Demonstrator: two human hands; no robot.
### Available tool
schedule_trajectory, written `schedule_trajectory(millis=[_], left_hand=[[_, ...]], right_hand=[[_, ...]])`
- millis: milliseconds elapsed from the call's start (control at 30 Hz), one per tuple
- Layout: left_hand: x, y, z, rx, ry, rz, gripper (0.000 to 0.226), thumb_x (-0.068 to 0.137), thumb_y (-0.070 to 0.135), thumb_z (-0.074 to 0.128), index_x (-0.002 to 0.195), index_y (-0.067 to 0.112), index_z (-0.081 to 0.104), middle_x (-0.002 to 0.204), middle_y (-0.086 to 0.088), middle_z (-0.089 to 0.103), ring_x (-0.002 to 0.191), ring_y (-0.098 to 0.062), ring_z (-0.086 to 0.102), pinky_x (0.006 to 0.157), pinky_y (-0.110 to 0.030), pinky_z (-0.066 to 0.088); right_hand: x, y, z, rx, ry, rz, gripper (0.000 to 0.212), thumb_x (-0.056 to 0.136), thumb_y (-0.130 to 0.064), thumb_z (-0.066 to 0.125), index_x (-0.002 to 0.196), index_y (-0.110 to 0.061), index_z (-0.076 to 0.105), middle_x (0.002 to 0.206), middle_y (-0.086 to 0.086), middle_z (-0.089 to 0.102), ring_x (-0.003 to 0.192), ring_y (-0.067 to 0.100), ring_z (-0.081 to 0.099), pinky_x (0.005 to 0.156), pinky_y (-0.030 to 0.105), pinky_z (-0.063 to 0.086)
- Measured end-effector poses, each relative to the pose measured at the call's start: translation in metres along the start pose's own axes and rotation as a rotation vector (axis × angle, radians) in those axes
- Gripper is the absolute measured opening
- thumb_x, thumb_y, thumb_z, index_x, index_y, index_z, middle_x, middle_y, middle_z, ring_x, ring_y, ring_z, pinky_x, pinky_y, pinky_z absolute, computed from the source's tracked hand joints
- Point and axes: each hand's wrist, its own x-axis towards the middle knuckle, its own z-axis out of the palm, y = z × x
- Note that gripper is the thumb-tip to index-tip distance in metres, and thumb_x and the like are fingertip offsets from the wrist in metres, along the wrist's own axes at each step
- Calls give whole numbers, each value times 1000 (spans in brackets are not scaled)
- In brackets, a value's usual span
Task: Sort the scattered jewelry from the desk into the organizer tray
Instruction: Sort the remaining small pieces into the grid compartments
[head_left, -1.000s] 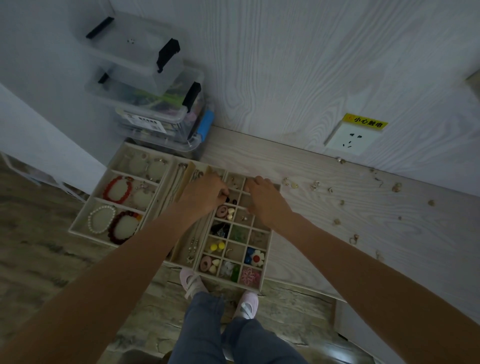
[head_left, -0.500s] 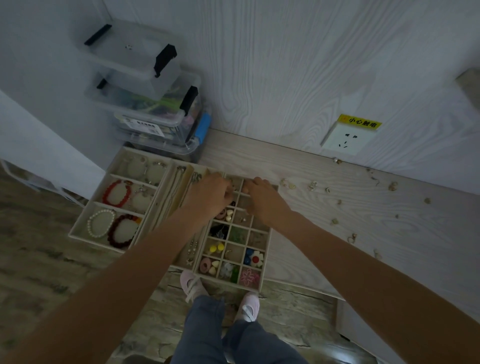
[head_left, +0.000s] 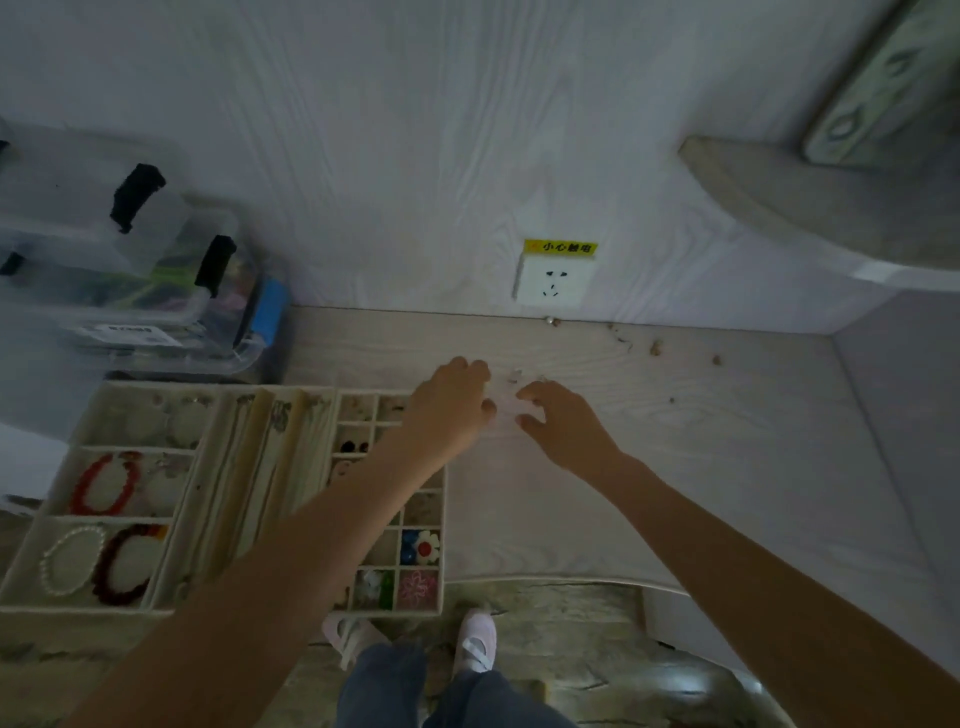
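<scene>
The organizer tray (head_left: 218, 499) on the counter (head_left: 675, 467) already holds bracelets, chains and small pieces in many compartments. Both hands reach just past its right edge toward small jewelry (head_left: 514, 375) lying between them. The left hand (head_left: 452, 400) and right hand (head_left: 563, 423) have loosely spread fingers holding nothing visible. More pieces (head_left: 657, 349) lie scattered near the wall, so sorting seems partway done.

Dim, bluish light; soft motion blur throughout, wide-angle bending at edges.
</scene>
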Motion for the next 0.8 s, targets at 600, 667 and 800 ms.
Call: schedule_trajectory(millis=[600, 667, 800], left_hand=[[6, 85, 103, 102, 96, 509, 24, 90, 17, 56, 110, 19, 69, 120, 0, 56, 116, -22, 47, 94, -34, 30], [10, 88, 105, 130, 107, 486, 22, 92, 19, 54, 107, 20, 69, 114, 2, 56, 112, -19, 47, 91, -31, 29], [13, 91, 105, 231, 168, 455, 9, 72, 16, 77, 76, 22, 72, 79, 5, 63, 86, -18, 57, 79, -34, 41]], right_hand=[[-78, 116, -9, 34, 125, 293, 45, 76, -19, 75, 114, -12, 51, 104, 7, 38, 99, 26, 47, 80, 29, 42], [-77, 116, -9, 90, 134, 291, 39, 76, -15, 75, 107, -12, 53, 98, 4, 38, 89, 22, 50, 74, 27, 42], [-76, 114, -8, 112, 141, 275, 20, 78, -10, 71, 88, -19, 56, 93, 2, 41, 82, 18, 51, 69, 30, 45]])
